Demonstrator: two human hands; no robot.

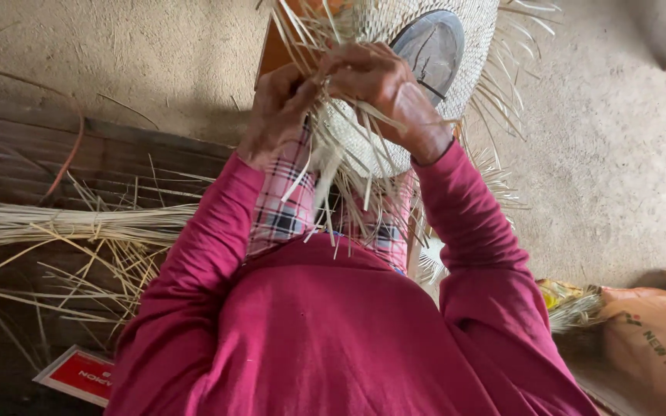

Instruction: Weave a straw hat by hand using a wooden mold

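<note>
Rough earthen floor [610,154] backs the scene; nearest, at nine o'clock, loose straw strips [63,223] lie within reach on dark planks [117,158]. At twelve o'clock, left hand [279,115] and right hand [383,88] both pinch strands at the half-woven straw hat [418,38], held up close for plaiting its edge.

Dirt floor [603,154]; wood bench [117,158] w/ straw bundle [55,223], red card [79,375].
</note>
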